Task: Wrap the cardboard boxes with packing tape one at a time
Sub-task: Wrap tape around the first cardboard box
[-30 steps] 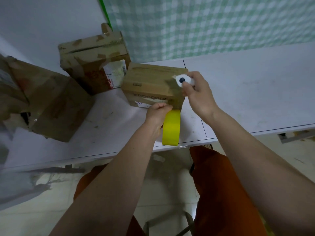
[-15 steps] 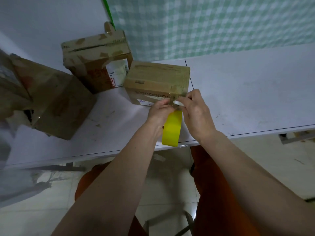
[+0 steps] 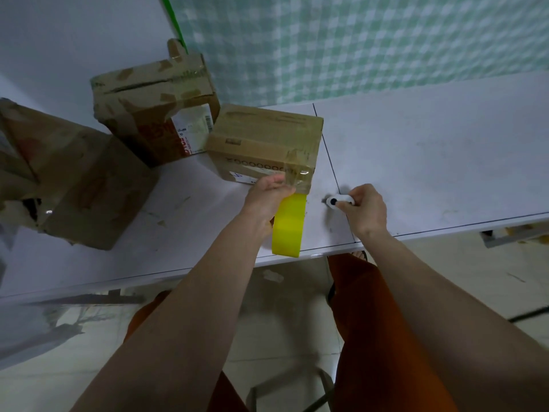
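— Yellow is seen first: a yellow roll of packing tape is gripped in the left hand, fingers curled round its upper part. How is it turned?

— The roll is stood on edge, its broad yellow band faced toward the camera, its long line running from the table's near edge up toward the small brown cardboard box. A clear strip of tape is seen stretched from the roll's top onto the box's near right corner.

— And the other hand?

— A small white cutter with a dark round button is pinched in the right hand, fingers curled round it, just right of the box and low over the white tabletop. Whether the cutter touches the table cannot be told.

— How is the small box described?

— It is set upright near the table's front, with glossy tape wrinkled over the near right corner, a printed row of rings on the front face and a white label below.

— What is noted further out?

— A larger worn cardboard box with a white shipping label is stood behind and left, close to the small one. A flattened, torn brown carton is laid at far left. A green checked cloth is hung behind the table.
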`<state>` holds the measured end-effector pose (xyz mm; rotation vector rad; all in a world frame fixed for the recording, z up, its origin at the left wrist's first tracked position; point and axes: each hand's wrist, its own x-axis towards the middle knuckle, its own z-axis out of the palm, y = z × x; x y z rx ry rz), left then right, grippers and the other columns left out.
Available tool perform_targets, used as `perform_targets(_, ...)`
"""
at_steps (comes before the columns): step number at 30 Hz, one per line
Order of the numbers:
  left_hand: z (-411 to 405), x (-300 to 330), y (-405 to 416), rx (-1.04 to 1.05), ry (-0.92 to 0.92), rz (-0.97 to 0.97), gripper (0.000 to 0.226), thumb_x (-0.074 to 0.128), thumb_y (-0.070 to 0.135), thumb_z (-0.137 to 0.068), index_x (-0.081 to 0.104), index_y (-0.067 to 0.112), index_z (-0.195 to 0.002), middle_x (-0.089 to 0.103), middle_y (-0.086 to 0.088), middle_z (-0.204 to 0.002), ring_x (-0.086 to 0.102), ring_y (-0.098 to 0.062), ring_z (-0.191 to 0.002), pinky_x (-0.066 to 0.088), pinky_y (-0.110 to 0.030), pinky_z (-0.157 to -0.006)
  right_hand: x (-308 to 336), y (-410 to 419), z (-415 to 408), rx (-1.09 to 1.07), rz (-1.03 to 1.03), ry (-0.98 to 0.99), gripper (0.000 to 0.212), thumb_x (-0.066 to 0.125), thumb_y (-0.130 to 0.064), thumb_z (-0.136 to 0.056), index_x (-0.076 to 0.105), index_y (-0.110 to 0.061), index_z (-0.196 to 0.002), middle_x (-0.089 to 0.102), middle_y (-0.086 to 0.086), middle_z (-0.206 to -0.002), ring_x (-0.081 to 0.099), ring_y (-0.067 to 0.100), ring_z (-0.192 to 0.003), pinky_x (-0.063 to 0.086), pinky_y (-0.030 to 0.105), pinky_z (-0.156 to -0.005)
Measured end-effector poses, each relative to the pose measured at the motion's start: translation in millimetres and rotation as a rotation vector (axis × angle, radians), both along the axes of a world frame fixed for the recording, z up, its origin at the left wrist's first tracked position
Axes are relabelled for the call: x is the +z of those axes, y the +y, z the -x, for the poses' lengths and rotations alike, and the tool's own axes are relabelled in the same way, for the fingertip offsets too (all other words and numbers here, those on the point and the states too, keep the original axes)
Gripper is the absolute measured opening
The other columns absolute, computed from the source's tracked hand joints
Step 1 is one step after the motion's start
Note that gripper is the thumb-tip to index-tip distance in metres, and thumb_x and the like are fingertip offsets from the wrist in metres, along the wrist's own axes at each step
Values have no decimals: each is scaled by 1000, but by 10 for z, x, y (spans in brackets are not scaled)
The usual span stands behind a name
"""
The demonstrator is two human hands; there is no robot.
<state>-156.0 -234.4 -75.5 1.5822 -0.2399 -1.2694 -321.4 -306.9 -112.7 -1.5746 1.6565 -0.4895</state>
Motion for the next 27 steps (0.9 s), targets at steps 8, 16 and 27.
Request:
perform_targets(8,-7,38,3,-29,0,19,23,64,-2,-87,61,12,-105,64,-11,-102,62,-31,-106,48,-48,-100,427,-133,-540,622,624,82,56,42,-49,-94,41,-22,-143,31,11,-152,18,36,-142,17,42,-115)
perform_targets(16,-72,79,107,-110,19,85,47,63,-4,-87,52,10,-131,64,-5,-96,63,-17,-83,52,-29,-77,307,-242,-640,669,575,70,53,63,-21,-89,47,-17,-139,36,10,-150,16,41,-141,18,44,-115)
perform_targets(27,-226,127,401,-113,-185,123,38,66,4,-88,55,20,-120,68,3,-88,61,-18,-97,48,-43,-96,500,161,-569,355,426,-222,45,62,-3,-84,55,-13,-127,41,8,-132,36,28,-128,31,36,-112)
